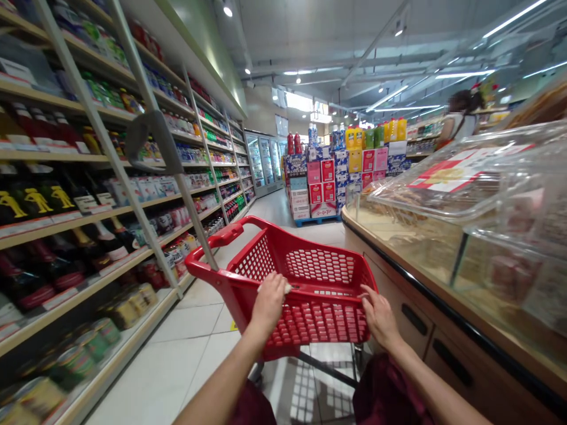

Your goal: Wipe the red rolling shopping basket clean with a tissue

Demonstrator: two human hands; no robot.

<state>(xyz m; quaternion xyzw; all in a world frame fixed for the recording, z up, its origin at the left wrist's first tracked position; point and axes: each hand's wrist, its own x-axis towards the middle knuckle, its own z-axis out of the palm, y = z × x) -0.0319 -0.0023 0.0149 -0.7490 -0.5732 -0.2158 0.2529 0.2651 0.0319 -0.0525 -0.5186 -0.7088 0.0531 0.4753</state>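
Note:
A red plastic shopping cart (321, 267) with a perforated basket stands sideways in front of me. Its long grey pull handle (155, 141) rises from the left end. My left hand (271, 298) is closed over the near rim of the basket, and a small pale bit shows beside its fingers, too small to name. At the right corner my right hand (380, 316) grips the rim, fingers curled over the edge. A bare stretch of the basket floor shows between the walls.
Shelves (163, 200) of bottles and jars line the left side. On the right is a wooden display counter (411, 283) with clear plastic packs (469, 171). Stacked drink cartons (321, 180) stand ahead, glass-door fridges (263, 159) behind. A person (460, 115) is at the far right.

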